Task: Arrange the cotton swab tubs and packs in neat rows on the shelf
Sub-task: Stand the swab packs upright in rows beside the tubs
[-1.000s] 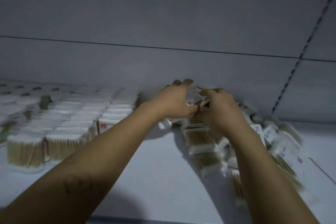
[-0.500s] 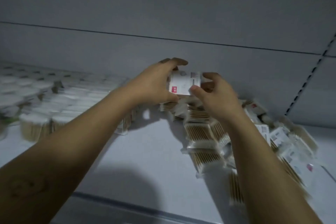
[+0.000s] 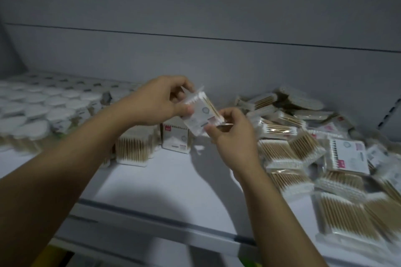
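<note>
Grip: both hands are clamped on one pack (image 3: 200,115). The left hand (image 3: 158,102) curls fingers and thumb round its upper end, and the right hand (image 3: 233,136) pinches its lower corner.
Pack: in the air above the shelf (image 3: 173,182), tilted, with the label face toward the camera and the swab sticks showing along one edge. It seems to touch nothing but the hands.
Just below: standing packs (image 3: 176,136) sit upright on the shelf, the nearest with its label forward and a neighbour to its left showing its sticks.
Left: tubs (image 3: 43,112) with white lids, close-set in rows running to the back.
Right: a heap (image 3: 303,149) of packs lying flat, overlapping at all angles — the unsorted part, and still large.
Step in hand: probably turning the pack to stand it at the open end of the upright row.
Doing it well: square the pack upright first, label forward to match its neighbour. Lower it just beside the last standing pack, touching it, with the front edges level.
Care: a thin soft pack likely tips — keep both hands on it until the base sits flat, then release without brushing the row.
</note>
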A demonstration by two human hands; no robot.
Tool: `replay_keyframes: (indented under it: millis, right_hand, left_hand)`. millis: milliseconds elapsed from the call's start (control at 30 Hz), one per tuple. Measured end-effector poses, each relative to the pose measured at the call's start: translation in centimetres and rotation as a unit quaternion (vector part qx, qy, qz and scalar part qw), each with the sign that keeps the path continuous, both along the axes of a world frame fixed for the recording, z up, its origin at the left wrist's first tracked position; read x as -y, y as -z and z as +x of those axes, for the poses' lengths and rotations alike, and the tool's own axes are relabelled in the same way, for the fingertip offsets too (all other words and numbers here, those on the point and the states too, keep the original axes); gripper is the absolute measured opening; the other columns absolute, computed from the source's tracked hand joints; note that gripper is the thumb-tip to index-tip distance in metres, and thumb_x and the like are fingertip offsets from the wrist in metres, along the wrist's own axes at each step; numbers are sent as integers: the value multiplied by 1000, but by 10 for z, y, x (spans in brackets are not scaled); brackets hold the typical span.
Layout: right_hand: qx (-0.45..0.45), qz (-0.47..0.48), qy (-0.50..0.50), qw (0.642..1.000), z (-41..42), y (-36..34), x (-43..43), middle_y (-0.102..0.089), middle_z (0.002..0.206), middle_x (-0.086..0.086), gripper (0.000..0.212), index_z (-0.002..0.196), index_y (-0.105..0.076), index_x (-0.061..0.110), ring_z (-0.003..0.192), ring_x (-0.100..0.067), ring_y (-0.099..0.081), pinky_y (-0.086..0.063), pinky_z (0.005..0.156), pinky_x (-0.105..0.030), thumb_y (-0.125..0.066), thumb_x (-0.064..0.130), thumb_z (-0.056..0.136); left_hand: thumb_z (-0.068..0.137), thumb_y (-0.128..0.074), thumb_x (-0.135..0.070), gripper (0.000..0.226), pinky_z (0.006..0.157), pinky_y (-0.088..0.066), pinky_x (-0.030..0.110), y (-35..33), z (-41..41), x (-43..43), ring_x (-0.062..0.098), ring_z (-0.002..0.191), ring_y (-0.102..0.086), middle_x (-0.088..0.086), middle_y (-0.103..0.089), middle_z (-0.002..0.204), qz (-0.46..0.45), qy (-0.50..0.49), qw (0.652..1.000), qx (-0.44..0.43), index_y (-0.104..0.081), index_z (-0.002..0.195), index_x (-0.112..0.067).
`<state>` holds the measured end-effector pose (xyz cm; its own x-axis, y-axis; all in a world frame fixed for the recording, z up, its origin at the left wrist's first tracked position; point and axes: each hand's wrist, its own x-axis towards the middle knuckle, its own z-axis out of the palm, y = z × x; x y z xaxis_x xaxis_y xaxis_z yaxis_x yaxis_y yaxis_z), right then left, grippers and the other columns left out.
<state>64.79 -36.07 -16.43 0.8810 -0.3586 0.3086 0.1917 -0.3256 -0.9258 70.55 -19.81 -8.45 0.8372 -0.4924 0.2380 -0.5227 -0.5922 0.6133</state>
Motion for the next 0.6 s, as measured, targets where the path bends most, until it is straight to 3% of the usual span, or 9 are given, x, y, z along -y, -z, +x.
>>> replay_keyframes:
  millis: [67,133,300,367,467,600]
  right_hand:
    - [-24,-80,21,996,-6,6,-7,-64,104,10,29,99,-58,29,91,-5,-59,-49,80,-28,-76,20,79]
    - [-39,-119,37,991,-11,10,-16,-57,114,13,37,112,-58,29,98,-2,-55,-47,83,-26,-76,26,80]
    - [-69,-174,87,978,-8,27,-48,-64,99,6,21,99,-61,22,87,-10,-61,-48,78,-30,-73,28,82]
    - [-91,-175,112,974,-3,33,-59,-66,95,4,19,96,-62,21,82,-10,-62,-48,76,-29,-72,29,82]
    - [-112,-165,134,971,-3,38,-67,-67,91,4,16,97,-62,22,81,-10,-62,-48,73,-27,-69,28,84]
    - [-105,-161,154,969,-2,34,-88,-68,89,5,17,100,-56,21,79,-10,-62,-48,73,-27,-67,23,87]
  left_hand:
    - [81,-77,-21,30,76,-52,28,3,3,-11,11,86,-64,-7,-65,92,34,9,999,25,-62,106,-27]
    - [79,-78,-26,30,79,-50,31,11,5,-17,12,90,-61,-9,-63,94,95,22,993,68,-60,103,-29]
    - [84,-70,-37,29,78,-41,30,25,9,-19,15,100,-56,-11,-61,104,236,63,957,155,-57,110,-34]
    - [86,-65,-39,31,86,-38,32,30,14,-24,17,110,-51,-7,-60,116,267,80,938,207,-56,116,-32]
    - [87,-62,-43,37,98,-32,34,38,18,-27,17,121,-41,-5,-51,129,288,83,926,228,-54,122,-32]
    - [87,-64,-45,44,104,-29,37,34,24,-40,18,127,-40,-4,-48,136,247,95,948,179,-51,127,-34]
